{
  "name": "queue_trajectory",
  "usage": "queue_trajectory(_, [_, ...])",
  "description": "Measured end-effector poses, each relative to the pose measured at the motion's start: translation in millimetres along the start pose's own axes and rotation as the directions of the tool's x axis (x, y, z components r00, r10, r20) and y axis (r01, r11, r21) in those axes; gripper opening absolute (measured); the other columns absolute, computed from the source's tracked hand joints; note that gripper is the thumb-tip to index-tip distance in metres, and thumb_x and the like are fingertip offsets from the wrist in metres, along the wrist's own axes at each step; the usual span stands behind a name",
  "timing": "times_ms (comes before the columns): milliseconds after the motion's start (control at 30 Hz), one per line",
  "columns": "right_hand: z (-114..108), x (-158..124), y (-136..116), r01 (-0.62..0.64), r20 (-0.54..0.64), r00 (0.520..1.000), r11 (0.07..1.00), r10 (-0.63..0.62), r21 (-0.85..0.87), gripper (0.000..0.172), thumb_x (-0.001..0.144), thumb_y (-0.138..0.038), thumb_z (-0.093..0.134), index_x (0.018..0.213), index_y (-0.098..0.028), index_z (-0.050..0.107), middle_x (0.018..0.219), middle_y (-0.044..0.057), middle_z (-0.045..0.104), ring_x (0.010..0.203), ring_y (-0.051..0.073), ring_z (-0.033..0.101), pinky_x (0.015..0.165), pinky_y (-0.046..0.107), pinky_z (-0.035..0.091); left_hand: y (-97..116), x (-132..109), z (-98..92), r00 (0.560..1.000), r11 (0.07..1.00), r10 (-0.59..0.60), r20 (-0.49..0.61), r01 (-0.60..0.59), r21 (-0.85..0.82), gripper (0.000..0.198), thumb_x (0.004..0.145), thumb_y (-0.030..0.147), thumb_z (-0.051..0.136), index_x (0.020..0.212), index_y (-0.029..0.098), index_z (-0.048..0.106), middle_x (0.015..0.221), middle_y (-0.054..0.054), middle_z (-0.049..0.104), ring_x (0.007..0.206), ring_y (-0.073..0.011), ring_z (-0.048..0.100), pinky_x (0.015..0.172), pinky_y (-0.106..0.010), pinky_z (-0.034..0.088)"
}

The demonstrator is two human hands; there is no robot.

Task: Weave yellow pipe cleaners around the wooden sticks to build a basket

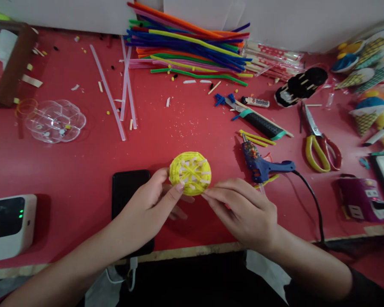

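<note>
A small round piece of yellow pipe-cleaner work [192, 164], with short pale sticks set in a ring and yellow strands crossing its middle, is held above the red table. My left hand [161, 198] grips its left and lower edge, thumb on top and fingers beneath. At the lower right edge, the thumb and forefinger of my right hand [243, 209] are pinched together; whether a strand end lies between them is hidden. To the right of the piece lies a blue hot glue gun [260, 164]. A black phone [128, 192] rests partly under my left hand.
Colourful pipe cleaners [192, 47] are piled at the back. Glue sticks [109, 94] lie left of centre, near a clear flower-shaped tray [56, 121]. On the right are a utility knife [259, 121], scissors [318, 140] and a purple power strip [361, 200]. A white device [11, 226] stands at left.
</note>
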State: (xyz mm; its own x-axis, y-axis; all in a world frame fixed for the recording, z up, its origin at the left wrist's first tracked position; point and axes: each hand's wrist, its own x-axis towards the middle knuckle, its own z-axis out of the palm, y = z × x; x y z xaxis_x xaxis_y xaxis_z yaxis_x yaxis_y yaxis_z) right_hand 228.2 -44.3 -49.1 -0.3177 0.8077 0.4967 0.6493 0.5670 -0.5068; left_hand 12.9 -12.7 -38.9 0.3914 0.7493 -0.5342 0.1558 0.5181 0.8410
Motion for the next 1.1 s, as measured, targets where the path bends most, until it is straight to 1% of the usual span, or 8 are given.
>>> queue_trajectory(100, [3, 0, 2, -0.037, -0.017, 0.999, 0.999, 0.038, 0.034, 0.011, 0.096, -0.01, 0.068, 0.097, -0.021, 0.07, 0.086, 0.001, 0.077, 0.076, 0.012, 0.074, 0.073, 0.022, 0.064, 0, 1, 0.8, 0.997, 0.993, -0.074, 0.013, 0.075, -0.091, 0.051, 0.094, 0.059, 0.066, 0.126, 0.021, 0.054, 0.105, -0.008, 0.078, 0.065, -0.0167, 0.078, 0.06, -0.026, 0.064])
queue_trajectory(167, [5, 0, 5, -0.114, -0.041, 0.992, 0.99, 0.117, 0.079, 0.008, 0.095, -0.018, 0.072, 0.092, -0.023, 0.067, 0.08, -0.001, 0.075, 0.07, 0.012, 0.072, 0.067, 0.021, 0.063, 0, 1, 1.3, 0.996, 0.99, -0.08, 0.028, 0.083, -0.115, 0.047, 0.095, 0.058, 0.066, 0.12, 0.02, 0.055, 0.098, -0.007, 0.079, 0.069, -0.018, 0.08, 0.062, -0.026, 0.064])
queue_trajectory(267, [7, 0, 10, -0.261, -0.071, 0.959, 0.951, 0.275, 0.165, 0.017, 0.092, -0.034, 0.078, 0.09, -0.024, 0.065, 0.076, -0.003, 0.073, 0.063, 0.011, 0.071, 0.057, 0.02, 0.059, 1, 2, 1.3, 0.997, 0.995, -0.054, 0.049, 0.058, -0.086, 0.038, 0.099, 0.054, 0.06, 0.112, 0.019, 0.057, 0.089, -0.007, 0.079, 0.076, -0.0185, 0.08, 0.065, -0.024, 0.062])
queue_trajectory(367, [5, 2, 14, -0.338, -0.026, 0.935, 0.909, 0.355, 0.245, 0.019, 0.09, -0.038, 0.08, 0.09, -0.023, 0.068, 0.078, -0.003, 0.075, 0.064, 0.01, 0.072, 0.058, 0.017, 0.059, 3, 2, 0.1, 0.999, 1.0, 0.017, 0.05, -0.016, -0.022, 0.031, 0.102, 0.049, 0.057, 0.111, 0.019, 0.059, 0.087, -0.005, 0.078, 0.081, -0.0165, 0.078, 0.068, -0.023, 0.06])
queue_trajectory(600, [-1, 6, 25, -0.448, 0.161, 0.892, 0.781, 0.422, 0.435, 0.014, 0.088, -0.034, 0.081, 0.088, -0.022, 0.074, 0.082, 0.001, 0.078, 0.068, 0.012, 0.073, 0.059, 0.02, 0.06, 3, 4, -4.3, 0.986, 0.986, 0.132, 0.105, -0.141, 0.086, 0.023, 0.103, 0.041, 0.053, 0.106, 0.02, 0.06, 0.071, 0.001, 0.07, 0.07, -0.0155, 0.069, 0.071, -0.028, 0.056])
queue_trajectory(733, [-3, 9, 30, -0.443, 0.17, 0.89, 0.717, 0.423, 0.538, 0.018, 0.083, -0.034, 0.085, 0.082, -0.021, 0.073, 0.077, 0.001, 0.077, 0.069, 0.013, 0.073, 0.062, 0.022, 0.062, 5, 3, -6.5, 0.977, 0.967, 0.176, 0.118, -0.194, 0.163, 0.02, 0.104, 0.038, 0.05, 0.099, 0.021, 0.06, 0.066, 0.003, 0.066, 0.061, -0.0148, 0.063, 0.072, -0.031, 0.052])
queue_trajectory(967, [-13, 14, 25, -0.463, 0.144, 0.879, 0.745, 0.454, 0.48, 0.014, 0.08, -0.027, 0.087, 0.082, -0.022, 0.074, 0.073, -0.001, 0.077, 0.062, 0.011, 0.07, 0.057, 0.018, 0.059, 7, 0, -10.5, 0.969, 0.96, 0.162, 0.187, -0.199, 0.198, 0.021, 0.105, 0.035, 0.047, 0.096, 0.022, 0.061, 0.069, 0.004, 0.064, 0.059, -0.0125, 0.058, 0.07, -0.028, 0.051])
queue_trajectory(1100, [-13, 17, 21, -0.526, 0.235, 0.838, 0.615, 0.492, 0.588, 0.021, 0.078, -0.031, 0.089, 0.08, -0.021, 0.07, 0.068, -0.003, 0.072, 0.054, 0.008, 0.064, 0.052, 0.017, 0.055, 8, -2, -12.7, 0.96, 0.96, 0.181, 0.216, -0.22, 0.173, 0.019, 0.105, 0.035, 0.048, 0.097, 0.022, 0.06, 0.069, 0.004, 0.063, 0.055, -0.0106, 0.054, 0.064, -0.025, 0.049])
